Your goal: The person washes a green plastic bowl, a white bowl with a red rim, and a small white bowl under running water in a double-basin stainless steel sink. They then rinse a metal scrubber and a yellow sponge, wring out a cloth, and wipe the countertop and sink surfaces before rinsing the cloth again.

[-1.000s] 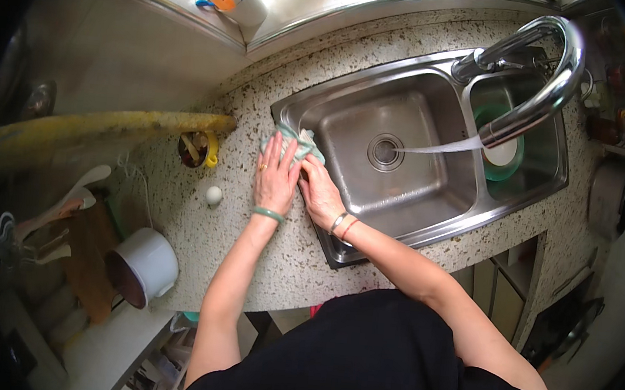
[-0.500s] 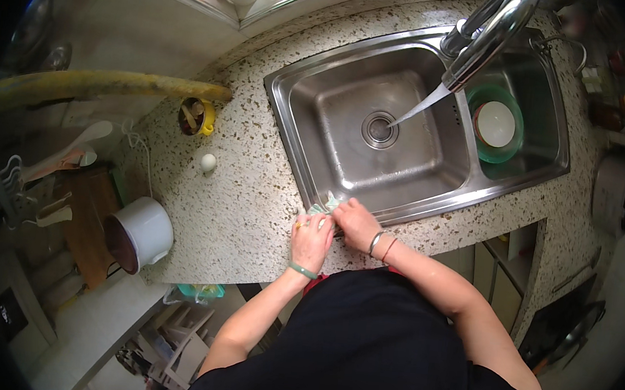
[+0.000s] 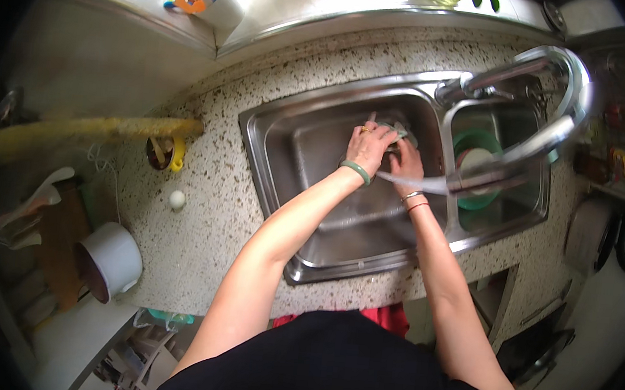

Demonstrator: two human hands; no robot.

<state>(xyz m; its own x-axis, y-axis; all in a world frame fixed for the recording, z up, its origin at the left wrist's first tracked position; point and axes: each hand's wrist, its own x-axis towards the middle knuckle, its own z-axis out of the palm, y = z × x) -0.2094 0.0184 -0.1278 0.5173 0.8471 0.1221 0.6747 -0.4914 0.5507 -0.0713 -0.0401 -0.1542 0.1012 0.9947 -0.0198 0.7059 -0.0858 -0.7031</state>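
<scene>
Both arms reach into the large left basin of the steel sink [image 3: 356, 252]. My left hand [image 3: 368, 149], with a green bangle at the wrist, is closed over a wet, pale green cloth [image 3: 398, 130] near the far side of the basin. My right hand [image 3: 406, 164] grips the cloth from the other side; its fingertips are partly covered. A stream of water [image 3: 418, 182] runs from the curved faucet [image 3: 575, 99] toward my wrists. The drain is hidden behind my hands.
The right basin holds a green bowl [image 3: 468, 197] with a white dish inside. On the speckled counter [image 3: 204, 245] at left are an egg [image 3: 177, 199], a yellow mug [image 3: 174, 156] and a white pot [image 3: 112, 255]. A yellow pipe [image 3: 88, 131] juts out above.
My hands have moved from the sink's near edge to deep inside the left basin, taking the cloth along. The faucet appears farther right and blurred, as the view has also shifted.
</scene>
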